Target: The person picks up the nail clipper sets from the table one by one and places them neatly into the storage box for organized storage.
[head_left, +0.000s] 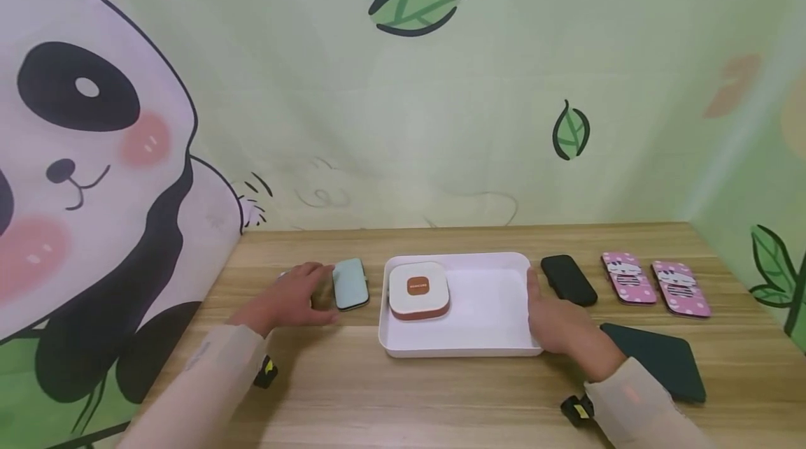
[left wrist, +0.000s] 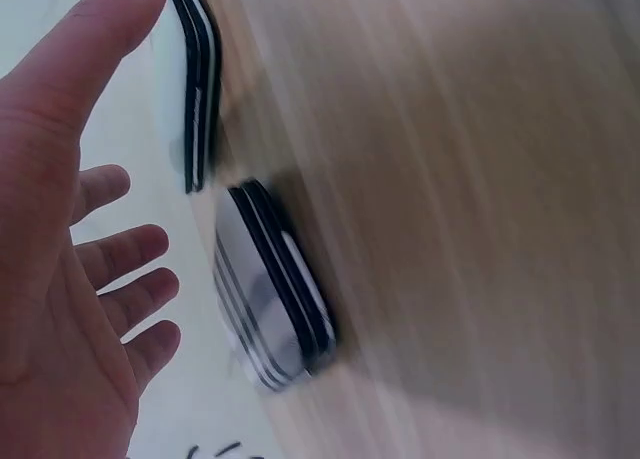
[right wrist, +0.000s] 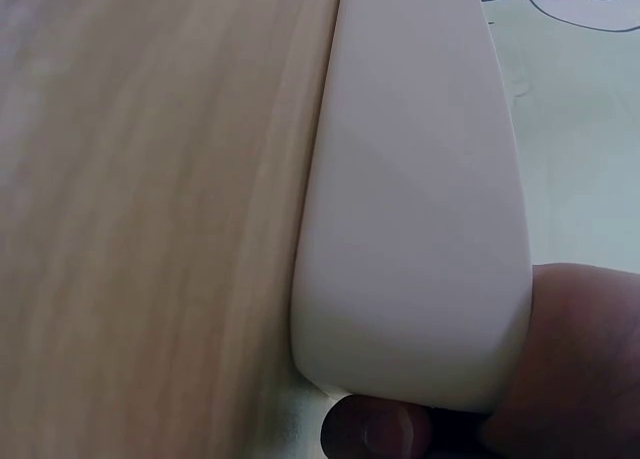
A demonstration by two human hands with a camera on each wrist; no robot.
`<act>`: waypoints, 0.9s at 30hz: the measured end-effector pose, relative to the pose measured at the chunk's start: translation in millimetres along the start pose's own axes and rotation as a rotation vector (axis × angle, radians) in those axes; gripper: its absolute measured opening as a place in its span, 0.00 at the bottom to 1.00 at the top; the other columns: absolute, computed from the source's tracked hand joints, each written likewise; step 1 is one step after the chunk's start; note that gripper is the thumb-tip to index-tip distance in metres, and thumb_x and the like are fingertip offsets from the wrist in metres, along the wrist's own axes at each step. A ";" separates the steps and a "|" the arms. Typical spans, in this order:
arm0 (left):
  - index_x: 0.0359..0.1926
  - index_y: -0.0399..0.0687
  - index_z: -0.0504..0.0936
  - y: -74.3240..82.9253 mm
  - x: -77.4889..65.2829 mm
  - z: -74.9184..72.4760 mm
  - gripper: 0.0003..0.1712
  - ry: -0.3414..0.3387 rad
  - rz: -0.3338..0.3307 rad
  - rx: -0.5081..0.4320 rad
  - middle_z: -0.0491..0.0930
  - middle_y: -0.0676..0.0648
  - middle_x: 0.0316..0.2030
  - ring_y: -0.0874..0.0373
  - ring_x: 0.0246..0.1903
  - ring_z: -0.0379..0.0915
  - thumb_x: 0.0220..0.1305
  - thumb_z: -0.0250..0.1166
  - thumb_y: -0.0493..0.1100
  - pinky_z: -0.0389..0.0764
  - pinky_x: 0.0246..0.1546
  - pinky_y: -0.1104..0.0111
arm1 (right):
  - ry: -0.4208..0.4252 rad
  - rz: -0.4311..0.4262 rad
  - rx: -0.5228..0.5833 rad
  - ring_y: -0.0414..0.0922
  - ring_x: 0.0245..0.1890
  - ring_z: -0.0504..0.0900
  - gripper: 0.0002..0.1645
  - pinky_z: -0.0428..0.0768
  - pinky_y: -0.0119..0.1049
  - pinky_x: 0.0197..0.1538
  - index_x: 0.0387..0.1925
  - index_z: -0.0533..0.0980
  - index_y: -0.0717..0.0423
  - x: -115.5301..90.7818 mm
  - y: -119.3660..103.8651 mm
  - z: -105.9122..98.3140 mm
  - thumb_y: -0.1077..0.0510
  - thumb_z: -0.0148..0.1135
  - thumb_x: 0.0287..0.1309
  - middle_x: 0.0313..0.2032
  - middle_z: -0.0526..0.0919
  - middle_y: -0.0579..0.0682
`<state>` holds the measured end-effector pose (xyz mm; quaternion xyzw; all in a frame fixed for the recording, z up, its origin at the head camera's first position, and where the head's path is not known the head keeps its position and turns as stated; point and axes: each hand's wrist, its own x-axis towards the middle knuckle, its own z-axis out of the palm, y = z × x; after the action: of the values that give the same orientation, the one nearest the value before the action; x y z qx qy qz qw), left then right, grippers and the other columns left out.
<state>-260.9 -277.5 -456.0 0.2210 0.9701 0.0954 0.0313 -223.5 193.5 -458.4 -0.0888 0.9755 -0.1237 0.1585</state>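
Note:
A white rectangular tray (head_left: 491,309) lies on the wooden table. My right hand (head_left: 563,323) grips its right end, thumb over the rim; in the right wrist view a fingertip (right wrist: 385,429) curls round the tray's outer end. Inside the tray, on the left, sits a rounded square white box (head_left: 418,288) with a brown label. My left hand (head_left: 292,298), fingers spread, hovers left of a pale blue flat case (head_left: 350,284) and holds nothing. A striped whitish case (left wrist: 265,289) near its fingers shows in the left wrist view; in the head view the hand mostly hides it.
Right of the tray lie a black case (head_left: 569,280), two pink patterned cases (head_left: 628,278) and a larger dark green flat object (head_left: 658,361), partly behind my right wrist. A printed cloth (head_left: 478,120) with a panda and leaves hangs behind the table.

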 end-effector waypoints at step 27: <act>0.77 0.49 0.57 -45.9 -25.9 1.1 0.65 -0.094 -0.205 -0.034 0.59 0.32 0.72 0.28 0.68 0.57 0.46 0.70 0.76 0.59 0.65 0.34 | 0.010 -0.011 -0.016 0.43 0.13 0.66 0.45 0.62 0.35 0.20 0.78 0.32 0.64 -1.8 1.6 1.1 0.56 0.44 0.74 0.16 0.71 0.48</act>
<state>-256.9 -329.2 -465.7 0.1245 0.9833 0.0976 0.0901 -221.6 195.2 -459.4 -0.0947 0.9768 -0.1169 0.1523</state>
